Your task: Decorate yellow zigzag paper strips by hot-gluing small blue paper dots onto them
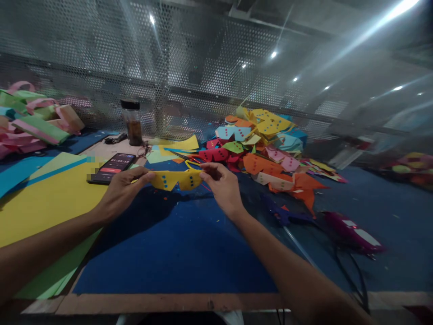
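Between my two hands is a yellow folded paper piece (172, 179) with small blue squares stuck on it and a V-shaped notch in its lower edge. My left hand (126, 187) pinches its left end between thumb and fingers. At the other end, my right hand (223, 185) grips the paper the same way. The piece is held up over the blue work surface (182, 253). Just behind it lie scissors (193, 164) with yellow handles, partly hidden by the paper and my right hand.
A heap of coloured paper pieces (267, 122) sits behind to the right. Nearer are a purple glue gun (287, 215) and a magenta device (353, 232) with cables. Leftward lie a phone (113, 168), yellow sheets (57, 194), a jar (133, 126) and folded paper strips (40, 119).
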